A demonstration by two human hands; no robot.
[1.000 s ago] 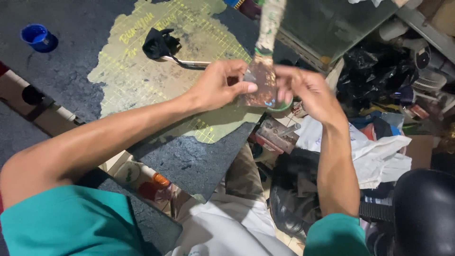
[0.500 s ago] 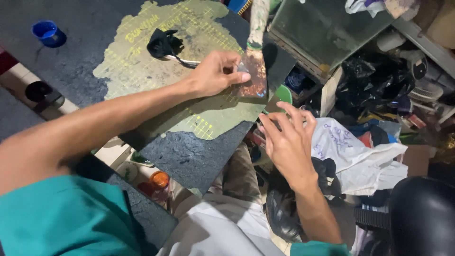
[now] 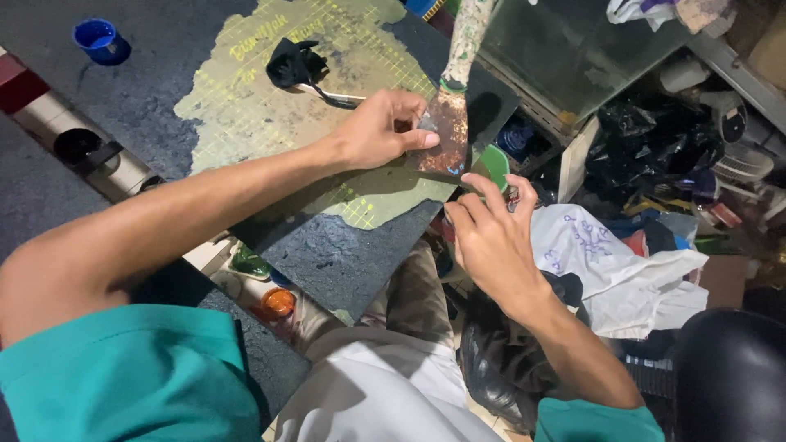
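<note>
Head view: at upper centre, the left hand (image 3: 378, 131) pinches a paint-crusted brush (image 3: 446, 135) on the table (image 3: 327, 245); the right hand (image 3: 491, 241) hovers below, fingers loosely spread, holding nothing.

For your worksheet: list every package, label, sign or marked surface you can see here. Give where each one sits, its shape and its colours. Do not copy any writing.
Cutting mat: on the dark table, worn yellow-green sheet with a grid and pale handwriting at its top left.
White cloth: right of the right hand, crumpled, with blue scribbled marks.
Black plastic bags: upper right, bunched, glossy.
No screens or signs are visible.
</note>
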